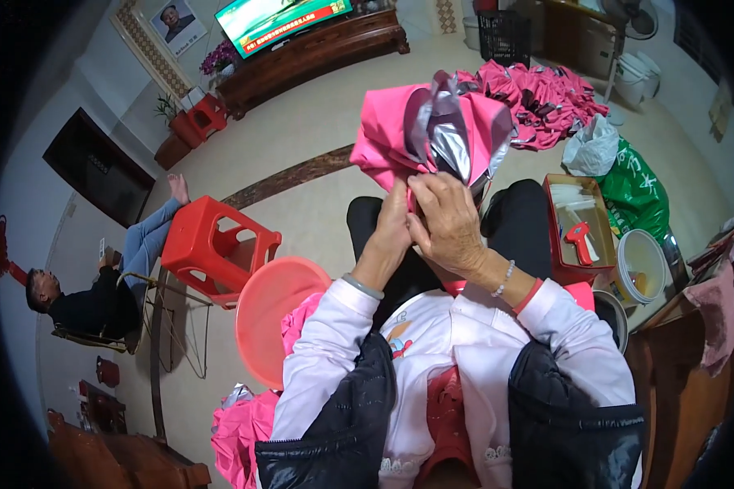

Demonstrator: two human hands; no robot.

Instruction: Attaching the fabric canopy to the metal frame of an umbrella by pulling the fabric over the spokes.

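Gathered pink cloth with a shiny silver underside stands up in folds above my knees. It looks like an umbrella canopy, but I cannot make out a frame. My left hand is closed round its lower end from the left. Beside it, the fingers of my right hand are bent and pressed on the same bunched edge. Whatever lies between the fingertips is hidden.
To my left are a pink basin, a red stool and a seated person. To my right sit a box with a red tag gun, a bucket and a green bag. More pink cloth lies ahead.
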